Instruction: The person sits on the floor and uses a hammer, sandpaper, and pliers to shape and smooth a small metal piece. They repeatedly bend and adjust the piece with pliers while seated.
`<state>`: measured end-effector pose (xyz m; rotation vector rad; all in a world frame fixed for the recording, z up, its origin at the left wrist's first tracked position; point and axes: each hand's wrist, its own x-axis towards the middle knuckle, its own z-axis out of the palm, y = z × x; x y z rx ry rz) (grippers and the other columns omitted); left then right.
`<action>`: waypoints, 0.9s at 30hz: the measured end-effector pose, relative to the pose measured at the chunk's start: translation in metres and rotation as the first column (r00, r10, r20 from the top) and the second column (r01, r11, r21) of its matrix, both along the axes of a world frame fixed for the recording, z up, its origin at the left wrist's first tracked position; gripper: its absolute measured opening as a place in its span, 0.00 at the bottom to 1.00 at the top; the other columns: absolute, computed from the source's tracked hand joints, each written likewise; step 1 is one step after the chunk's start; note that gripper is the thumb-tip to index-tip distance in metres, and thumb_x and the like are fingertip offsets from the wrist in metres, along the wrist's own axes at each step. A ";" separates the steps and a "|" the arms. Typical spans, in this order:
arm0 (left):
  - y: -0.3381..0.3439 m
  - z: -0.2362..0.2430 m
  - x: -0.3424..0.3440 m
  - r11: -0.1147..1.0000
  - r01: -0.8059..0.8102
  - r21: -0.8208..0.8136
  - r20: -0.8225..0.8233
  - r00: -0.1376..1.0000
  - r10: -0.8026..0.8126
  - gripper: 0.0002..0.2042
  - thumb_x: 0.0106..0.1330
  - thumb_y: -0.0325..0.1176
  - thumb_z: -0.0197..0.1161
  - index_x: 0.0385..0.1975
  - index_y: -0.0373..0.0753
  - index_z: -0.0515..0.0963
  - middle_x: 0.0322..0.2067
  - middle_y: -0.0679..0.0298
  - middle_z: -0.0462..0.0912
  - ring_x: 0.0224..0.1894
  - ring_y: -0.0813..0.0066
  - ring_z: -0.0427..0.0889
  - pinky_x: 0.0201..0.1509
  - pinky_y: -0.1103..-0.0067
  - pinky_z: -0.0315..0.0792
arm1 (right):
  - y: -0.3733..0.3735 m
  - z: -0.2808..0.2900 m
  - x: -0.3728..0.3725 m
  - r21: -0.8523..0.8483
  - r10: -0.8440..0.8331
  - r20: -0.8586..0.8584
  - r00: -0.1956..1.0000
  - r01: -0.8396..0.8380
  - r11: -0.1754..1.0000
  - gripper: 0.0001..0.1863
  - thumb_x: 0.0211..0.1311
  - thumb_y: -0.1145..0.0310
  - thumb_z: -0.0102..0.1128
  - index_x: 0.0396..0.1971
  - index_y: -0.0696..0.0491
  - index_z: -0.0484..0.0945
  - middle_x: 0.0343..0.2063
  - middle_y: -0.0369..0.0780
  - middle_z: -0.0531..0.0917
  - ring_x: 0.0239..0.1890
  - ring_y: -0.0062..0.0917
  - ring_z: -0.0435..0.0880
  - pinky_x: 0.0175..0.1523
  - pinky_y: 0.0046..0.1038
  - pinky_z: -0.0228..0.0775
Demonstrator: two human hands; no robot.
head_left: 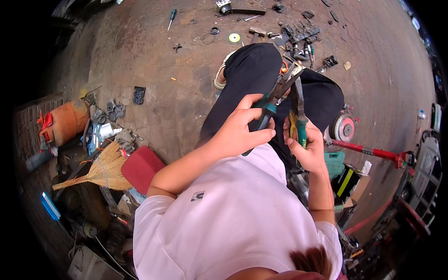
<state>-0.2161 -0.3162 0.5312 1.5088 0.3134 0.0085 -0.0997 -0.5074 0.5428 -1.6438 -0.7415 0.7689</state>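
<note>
Above my knees, my left hand (245, 123) is closed around the dark teal handles of a pair of pliers (267, 111), whose jaws point up and to the right. My right hand (308, 144) grips a second pair of pliers (299, 122) with green and yellow handles, its grey jaws pointing away from me. The two tools' jaws lie side by side and overlap near their tips. Whether anything small sits between the jaws, I cannot tell. My dark trousers (249, 70) and light shoes are behind the tools.
On the floor ahead lie a screwdriver (172, 18), a yellow-centred disc (234, 38), a hammer (256, 31) and several dark parts (303, 42). A straw broom (105, 168), red seat (142, 169) and orange cylinder (70, 122) are left. Right are a red bar (368, 150) and green case (334, 163).
</note>
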 end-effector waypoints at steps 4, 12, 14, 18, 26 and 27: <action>-0.015 0.003 0.015 0.996 0.087 0.020 -0.052 0.995 -0.086 0.09 0.54 0.33 0.68 0.33 0.37 0.82 0.58 0.47 0.67 0.63 0.52 0.68 0.62 0.67 0.66 | -0.025 0.001 0.003 0.023 -0.106 0.001 0.994 0.106 0.994 0.02 0.44 0.82 0.57 0.20 0.63 0.74 0.35 0.44 0.79 0.37 0.29 0.78 0.43 0.27 0.71; -0.032 0.007 0.028 0.971 0.131 0.201 -0.011 0.991 -0.132 0.07 0.53 0.29 0.66 0.29 0.32 0.80 0.53 0.55 0.73 0.52 0.63 0.77 0.56 0.72 0.69 | -0.051 -0.001 0.010 0.027 -0.150 0.120 0.981 0.148 0.989 0.02 0.43 0.82 0.57 0.21 0.63 0.75 0.35 0.44 0.80 0.35 0.29 0.80 0.40 0.27 0.71; -0.033 0.009 0.029 0.952 0.145 0.269 0.008 0.988 -0.153 0.07 0.53 0.28 0.65 0.29 0.32 0.80 0.52 0.55 0.75 0.50 0.63 0.79 0.54 0.73 0.71 | -0.056 -0.001 0.010 0.017 -0.161 0.159 0.974 0.160 0.987 0.03 0.42 0.83 0.57 0.21 0.63 0.75 0.35 0.44 0.80 0.35 0.29 0.80 0.40 0.27 0.71; -0.031 0.010 0.028 0.915 0.168 0.367 0.016 0.982 -0.187 0.07 0.54 0.27 0.64 0.30 0.31 0.80 0.47 0.55 0.80 0.45 0.62 0.81 0.49 0.74 0.73 | -0.063 0.000 0.011 0.004 -0.156 0.231 0.960 0.159 0.987 0.03 0.42 0.83 0.58 0.21 0.63 0.74 0.34 0.45 0.80 0.34 0.30 0.81 0.39 0.27 0.72; -0.021 0.009 0.024 0.857 0.178 0.483 0.078 0.967 -0.244 0.08 0.55 0.27 0.65 0.32 0.29 0.81 0.45 0.53 0.83 0.42 0.58 0.83 0.46 0.73 0.76 | -0.061 0.001 0.012 0.019 -0.131 0.278 0.952 0.131 0.991 0.04 0.41 0.82 0.59 0.19 0.62 0.73 0.34 0.45 0.80 0.33 0.32 0.81 0.38 0.27 0.72; -0.019 0.009 0.024 0.857 0.193 0.478 0.066 0.965 -0.254 0.08 0.55 0.27 0.65 0.32 0.29 0.81 0.45 0.53 0.83 0.42 0.58 0.83 0.46 0.73 0.76 | -0.061 0.001 0.012 -0.006 -0.119 0.291 0.949 0.126 0.992 0.04 0.41 0.82 0.59 0.19 0.62 0.73 0.34 0.45 0.80 0.33 0.32 0.81 0.38 0.27 0.72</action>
